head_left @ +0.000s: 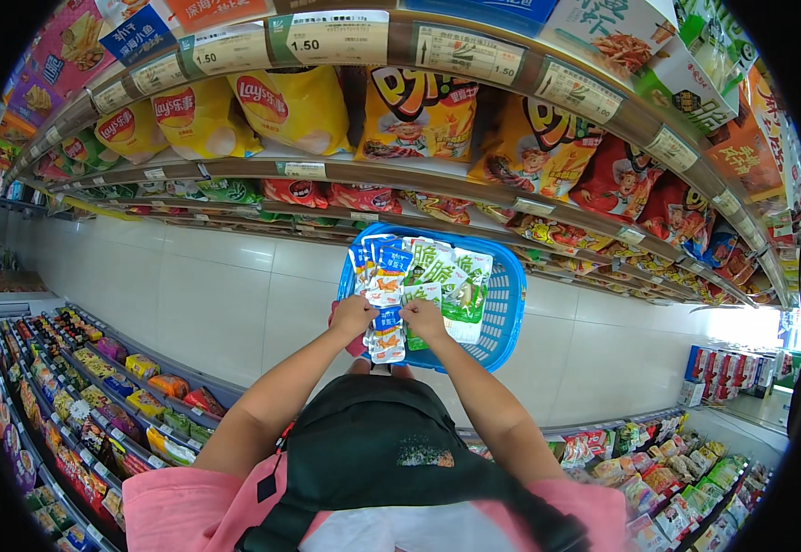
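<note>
A small blue-and-white snack packet (387, 344) is held upright in front of me, above the near side of the blue shopping basket (514, 317). My left hand (353, 318) pinches its left edge, and the fingers of my right hand (425, 320) are closed on its right edge. Inside the basket, similar blue-and-white packets (388, 262) lie along the left side. Green-and-white snack packets (463, 296) fill the middle, overlapping one another. The lower part of the basket's left side is partly hidden by my left hand and the held packet.
A snack shelf curves across the front, with yellow chip bags (290, 110), orange snack bags (422, 115) and red bags (614, 179). Lower shelf rows reach close to the basket's far rim. Behind me stand more snack shelves (134, 405) on the left and right. Pale floor tiles (226, 276) surround the basket.
</note>
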Demonstrator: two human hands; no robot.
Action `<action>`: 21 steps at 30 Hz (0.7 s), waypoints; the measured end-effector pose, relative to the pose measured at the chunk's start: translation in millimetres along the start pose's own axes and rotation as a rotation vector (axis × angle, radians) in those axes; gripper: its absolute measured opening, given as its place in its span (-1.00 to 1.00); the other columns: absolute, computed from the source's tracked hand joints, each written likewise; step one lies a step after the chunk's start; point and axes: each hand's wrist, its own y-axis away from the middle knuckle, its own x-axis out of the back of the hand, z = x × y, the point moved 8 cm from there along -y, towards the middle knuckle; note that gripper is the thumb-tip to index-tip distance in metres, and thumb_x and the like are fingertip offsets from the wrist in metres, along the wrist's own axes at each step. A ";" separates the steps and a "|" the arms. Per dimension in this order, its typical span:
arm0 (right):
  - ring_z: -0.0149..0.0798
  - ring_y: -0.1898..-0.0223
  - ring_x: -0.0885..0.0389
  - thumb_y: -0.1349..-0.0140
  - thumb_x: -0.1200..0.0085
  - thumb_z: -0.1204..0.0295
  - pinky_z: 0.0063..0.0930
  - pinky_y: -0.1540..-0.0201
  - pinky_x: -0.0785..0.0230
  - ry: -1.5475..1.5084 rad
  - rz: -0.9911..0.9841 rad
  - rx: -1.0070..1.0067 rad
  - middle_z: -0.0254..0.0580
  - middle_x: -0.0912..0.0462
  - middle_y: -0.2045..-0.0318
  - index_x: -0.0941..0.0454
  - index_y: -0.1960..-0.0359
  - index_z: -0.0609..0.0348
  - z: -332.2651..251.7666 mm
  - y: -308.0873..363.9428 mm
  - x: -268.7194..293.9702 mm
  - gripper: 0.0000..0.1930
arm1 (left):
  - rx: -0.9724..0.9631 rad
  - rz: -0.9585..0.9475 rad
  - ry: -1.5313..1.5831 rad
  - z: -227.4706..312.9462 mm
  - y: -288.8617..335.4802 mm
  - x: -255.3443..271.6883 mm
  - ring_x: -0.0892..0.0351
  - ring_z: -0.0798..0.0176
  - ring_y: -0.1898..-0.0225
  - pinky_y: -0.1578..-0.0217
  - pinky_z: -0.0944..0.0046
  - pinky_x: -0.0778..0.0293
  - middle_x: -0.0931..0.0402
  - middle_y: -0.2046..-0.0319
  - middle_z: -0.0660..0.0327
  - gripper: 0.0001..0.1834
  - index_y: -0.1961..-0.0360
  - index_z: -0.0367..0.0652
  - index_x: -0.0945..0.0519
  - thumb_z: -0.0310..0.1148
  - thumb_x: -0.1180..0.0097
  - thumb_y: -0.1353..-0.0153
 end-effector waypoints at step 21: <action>-0.11 0.52 -0.60 -0.08 -0.19 0.40 -0.32 0.43 -0.40 0.239 -0.069 0.556 -0.08 -0.60 0.57 -0.59 0.35 0.20 -338.2 144.4 245.6 -0.84 | -0.585 -0.171 0.088 277.7 127.6 237.8 -0.54 0.44 0.54 0.50 0.36 -0.49 -0.56 0.55 0.22 -0.83 0.25 -0.27 -0.59 -0.42 -0.19 -0.15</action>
